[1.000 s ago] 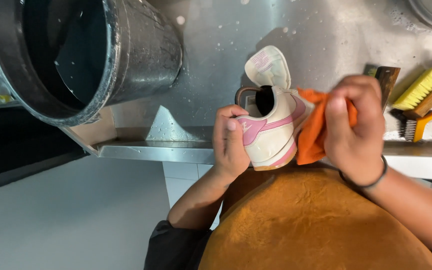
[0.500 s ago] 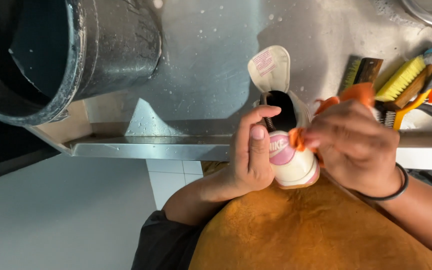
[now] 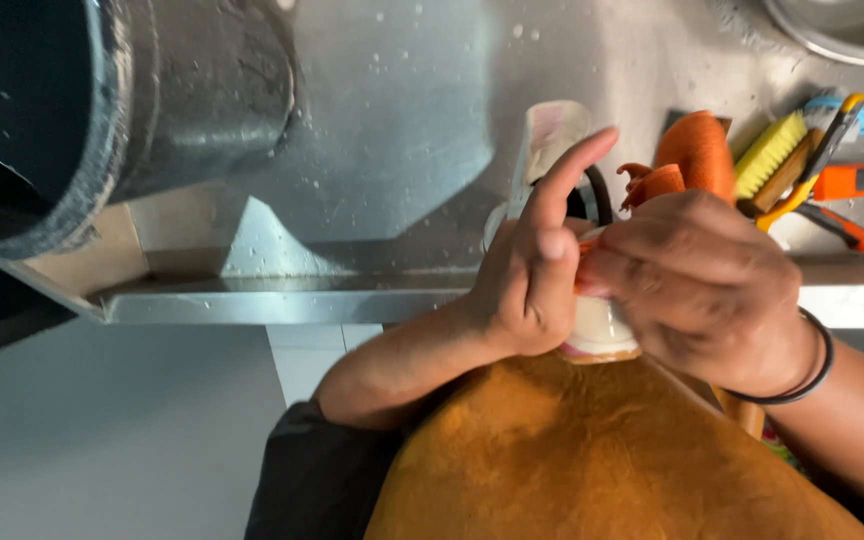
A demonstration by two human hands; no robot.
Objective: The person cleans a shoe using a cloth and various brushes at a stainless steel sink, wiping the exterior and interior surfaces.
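Over the front edge of a wet steel counter (image 3: 402,150), two bare hands hold one small white shoe (image 3: 597,325) between them, its toe pointing toward the person's body and its pale tongue (image 3: 550,135) sticking up beyond the fingers. One hand, the left hand (image 3: 527,270), cups the shoe's side with its fingers curled, except the index finger, which stands out straight and lifted. One hand, the right hand (image 3: 697,285), is closed around the shoe's other side and pinches one orange cloth (image 3: 687,160) against it; the cloth bunches out above the knuckles. A single dark band (image 3: 807,375) circles the right wrist. Much of the shoe is hidden by both hands, so only its rounded toe and sole rim, the tongue and a bit of the dark opening show. At the upper left stands one large dark metal drum (image 3: 152,110), tilted in this view. Near the right edge lies a cluster of tools: one yellow-bristled brush (image 3: 770,155), plus several orange, yellow and blue handles I cannot count apart. One steel bowl rim (image 3: 842,30) shows at the top right corner.
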